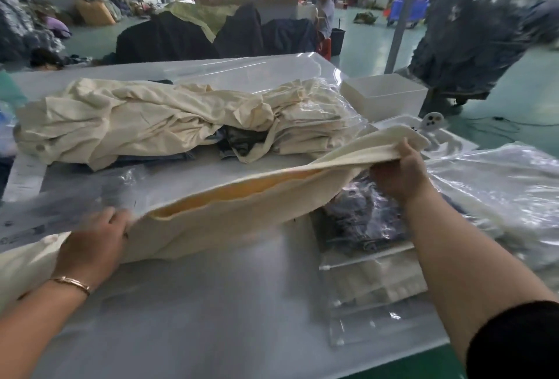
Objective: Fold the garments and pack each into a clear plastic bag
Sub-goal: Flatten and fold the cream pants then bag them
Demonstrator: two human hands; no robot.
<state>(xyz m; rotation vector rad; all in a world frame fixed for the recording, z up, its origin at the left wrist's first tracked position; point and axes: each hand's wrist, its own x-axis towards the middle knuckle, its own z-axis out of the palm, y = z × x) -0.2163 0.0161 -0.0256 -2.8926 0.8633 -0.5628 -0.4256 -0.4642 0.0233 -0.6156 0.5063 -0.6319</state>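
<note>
With left hand [90,239] and right hand [399,172] both gripping the cream garment [236,212] stretched above the surface [211,318], best lowered flat and smoothed before folding square.

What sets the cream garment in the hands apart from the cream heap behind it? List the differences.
The held garment is stretched between the left hand and right hand; the heap lies crumpled on the table. The held garment is a single piece; the heap looks like several, over dark clothes. Both are cream cloth, unbagged.
</note>
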